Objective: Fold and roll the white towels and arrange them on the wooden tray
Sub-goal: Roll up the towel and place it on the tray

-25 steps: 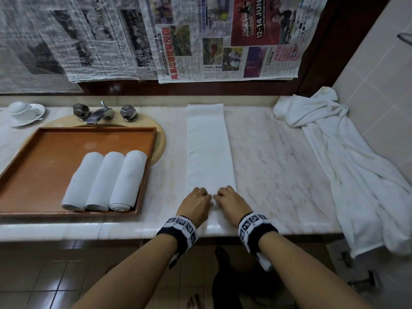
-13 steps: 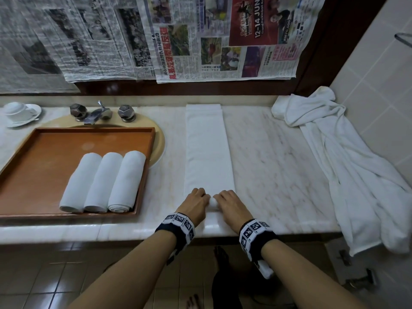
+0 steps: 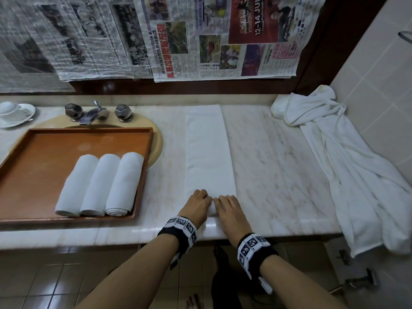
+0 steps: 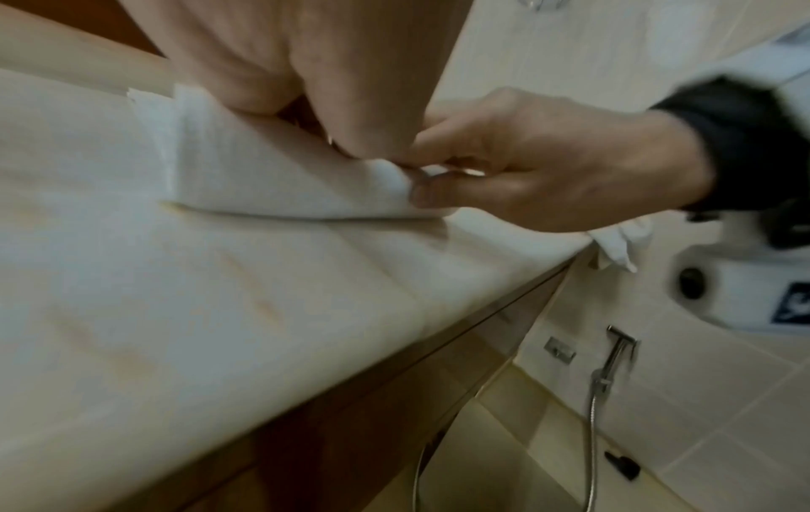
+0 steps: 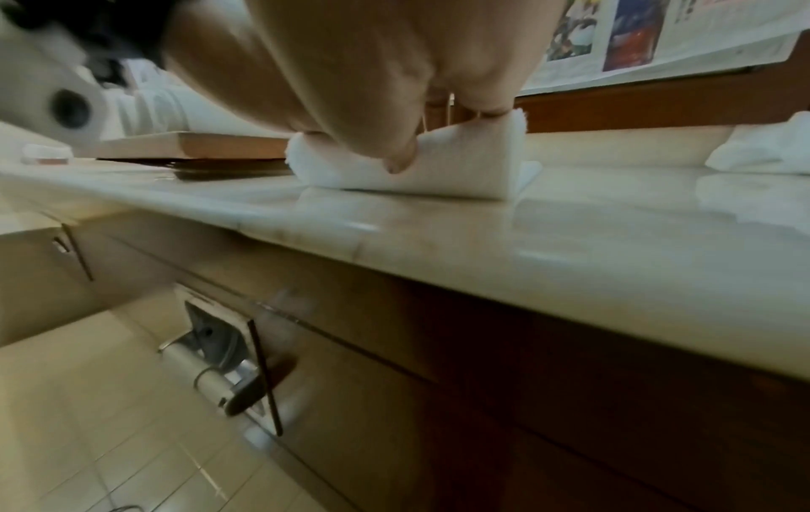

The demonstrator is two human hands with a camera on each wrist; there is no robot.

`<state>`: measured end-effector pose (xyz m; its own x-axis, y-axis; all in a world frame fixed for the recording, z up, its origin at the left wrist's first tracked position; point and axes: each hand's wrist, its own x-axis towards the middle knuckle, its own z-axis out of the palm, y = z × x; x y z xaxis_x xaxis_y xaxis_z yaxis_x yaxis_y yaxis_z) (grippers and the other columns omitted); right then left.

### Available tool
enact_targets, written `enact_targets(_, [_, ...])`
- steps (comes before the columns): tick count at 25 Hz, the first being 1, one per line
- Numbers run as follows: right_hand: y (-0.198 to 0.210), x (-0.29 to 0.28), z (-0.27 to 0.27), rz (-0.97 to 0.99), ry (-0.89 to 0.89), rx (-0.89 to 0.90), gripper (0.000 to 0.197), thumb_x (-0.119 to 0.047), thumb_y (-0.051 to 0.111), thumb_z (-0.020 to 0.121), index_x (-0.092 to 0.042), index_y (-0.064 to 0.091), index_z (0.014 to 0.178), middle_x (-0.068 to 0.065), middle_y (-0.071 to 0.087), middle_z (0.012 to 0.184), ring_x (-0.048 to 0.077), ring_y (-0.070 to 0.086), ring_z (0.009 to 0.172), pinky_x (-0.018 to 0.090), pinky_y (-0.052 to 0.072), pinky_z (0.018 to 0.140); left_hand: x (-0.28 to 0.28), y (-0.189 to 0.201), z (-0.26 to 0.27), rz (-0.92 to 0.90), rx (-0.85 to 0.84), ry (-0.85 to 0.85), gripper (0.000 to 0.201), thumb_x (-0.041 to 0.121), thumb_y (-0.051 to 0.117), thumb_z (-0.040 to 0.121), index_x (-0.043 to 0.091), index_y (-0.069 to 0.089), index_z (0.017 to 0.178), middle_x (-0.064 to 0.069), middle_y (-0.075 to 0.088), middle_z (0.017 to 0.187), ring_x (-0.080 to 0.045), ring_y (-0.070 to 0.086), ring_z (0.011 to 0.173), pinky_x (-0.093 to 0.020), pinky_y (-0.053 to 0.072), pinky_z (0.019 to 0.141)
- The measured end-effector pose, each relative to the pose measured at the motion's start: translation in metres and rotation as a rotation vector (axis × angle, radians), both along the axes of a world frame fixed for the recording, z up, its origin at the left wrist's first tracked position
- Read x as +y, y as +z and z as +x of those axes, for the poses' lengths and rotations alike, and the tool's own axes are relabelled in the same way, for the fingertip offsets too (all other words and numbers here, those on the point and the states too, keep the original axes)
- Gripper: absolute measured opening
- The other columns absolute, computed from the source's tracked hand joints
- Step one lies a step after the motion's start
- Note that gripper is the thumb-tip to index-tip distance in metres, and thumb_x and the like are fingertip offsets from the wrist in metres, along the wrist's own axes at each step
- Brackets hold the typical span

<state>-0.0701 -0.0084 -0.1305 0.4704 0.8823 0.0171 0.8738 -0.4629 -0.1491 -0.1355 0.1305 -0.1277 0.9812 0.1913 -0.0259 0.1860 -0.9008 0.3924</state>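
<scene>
A white towel (image 3: 207, 150), folded into a long narrow strip, lies on the marble counter and runs away from me. Its near end is curled into a small roll (image 5: 438, 173). My left hand (image 3: 197, 205) and right hand (image 3: 227, 208) sit side by side on that roll with fingers curled over it. The left wrist view shows the roll (image 4: 272, 176) under my left hand (image 4: 333, 104), and the right hand (image 4: 504, 173) pinching its end. The wooden tray (image 3: 33, 166) lies to the left, with three rolled white towels (image 3: 100, 184) side by side at its right end.
A crumpled white towel (image 3: 347, 166) drapes over the counter's right end by the tiled wall. The tray lies over a sink (image 3: 156, 141) with a faucet (image 3: 95, 112). A cup on a saucer (image 3: 13, 112) stands far left. Newspaper (image 3: 200, 36) covers the wall behind.
Both hands have stayed at the towel's near end, curling it over into a small roll; the flat strip beyond them has not shifted.
</scene>
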Motion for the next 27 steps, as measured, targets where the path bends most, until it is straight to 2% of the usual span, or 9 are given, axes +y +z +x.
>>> enact_targets(3, [0.013,0.009,0.019,-0.001,0.008,0.115,0.044,0.000,0.066,0.073,-0.005,0.061,0.117,0.010,0.060,0.110,0.028,0.055,0.102,0.035,0.039,0.100,-0.010,0.000,-0.016,-0.046,-0.135,0.058,0.037,-0.005,0.060,0.078,0.004,0.061,0.114,-0.012,0.056,0.112,-0.028,0.050,0.103,-0.030,0.043,0.092])
enact_targets(6, [0.017,0.009,0.024,-0.086,0.052,0.228,0.050,0.005,0.048,0.080,-0.007,0.052,0.128,0.009,0.053,0.120,0.027,0.045,0.111,0.030,0.031,0.100,-0.012,-0.015,-0.037,-0.082,-0.258,0.021,0.046,0.004,0.075,0.070,0.006,0.059,0.113,-0.011,0.059,0.107,-0.022,0.047,0.099,-0.028,0.044,0.089])
enact_targets(9, [0.011,0.002,0.010,-0.016,0.030,0.166,0.048,0.003,0.053,0.073,-0.008,0.059,0.119,0.008,0.057,0.111,0.025,0.046,0.102,0.036,0.040,0.098,-0.010,-0.020,-0.042,-0.101,-0.282,-0.004,0.033,0.016,0.055,0.081,0.010,0.054,0.114,-0.008,0.058,0.104,-0.019,0.046,0.095,-0.026,0.040,0.086])
enact_targets(11, [-0.001,-0.001,0.001,0.059,-0.001,0.020,0.053,0.001,0.059,0.063,-0.005,0.062,0.115,0.009,0.061,0.108,0.025,0.048,0.100,0.045,0.048,0.096,-0.003,-0.018,-0.034,-0.073,-0.224,-0.015,0.027,0.012,0.052,0.081,0.008,0.060,0.106,-0.008,0.061,0.098,-0.020,0.048,0.088,-0.030,0.044,0.083])
enact_targets(15, [-0.012,-0.004,-0.016,0.024,0.014,-0.070,0.063,-0.006,0.061,0.072,0.003,0.045,0.132,0.018,0.053,0.123,0.036,0.051,0.113,0.051,0.038,0.107,0.009,-0.003,-0.010,0.012,-0.057,-0.013,0.014,-0.001,0.058,0.082,0.005,0.065,0.092,-0.010,0.057,0.093,-0.028,0.051,0.083,-0.043,0.050,0.076])
enact_targets(17, [-0.015,-0.003,-0.014,-0.043,0.022,-0.055,0.072,-0.005,0.067,0.070,0.004,0.040,0.137,0.018,0.048,0.128,0.035,0.044,0.117,0.050,0.033,0.110,0.009,0.000,-0.005,0.017,-0.049,0.012,0.013,0.003,0.054,0.089,0.005,0.066,0.095,-0.011,0.055,0.105,-0.028,0.052,0.091,-0.039,0.049,0.082])
enact_targets(19, [-0.012,0.004,-0.003,-0.001,0.001,-0.016,0.073,-0.003,0.075,0.065,0.001,0.050,0.133,0.013,0.052,0.124,0.030,0.045,0.114,0.045,0.038,0.108,0.003,0.003,-0.007,0.026,-0.099,0.080,0.016,0.002,0.058,0.088,0.005,0.068,0.101,-0.011,0.056,0.114,-0.026,0.054,0.099,-0.033,0.051,0.082])
enact_targets(22, [0.004,0.014,0.012,0.093,-0.011,0.071,0.062,0.006,0.075,0.060,-0.003,0.062,0.120,0.009,0.062,0.113,0.027,0.057,0.105,0.040,0.046,0.101,-0.010,0.003,-0.017,0.047,-0.236,0.125,0.025,-0.005,0.071,0.074,0.008,0.067,0.095,-0.008,0.060,0.102,-0.024,0.056,0.094,-0.028,0.051,0.072])
enact_targets(27, [0.015,0.013,0.025,-0.043,0.094,0.197,0.054,-0.002,0.052,0.084,-0.007,0.044,0.137,0.010,0.051,0.128,0.028,0.045,0.116,0.033,0.030,0.105,-0.016,-0.013,-0.035,0.027,-0.326,0.097,0.048,-0.012,0.073,0.063,0.003,0.062,0.107,-0.011,0.057,0.104,-0.021,0.044,0.096,-0.028,0.051,0.075])
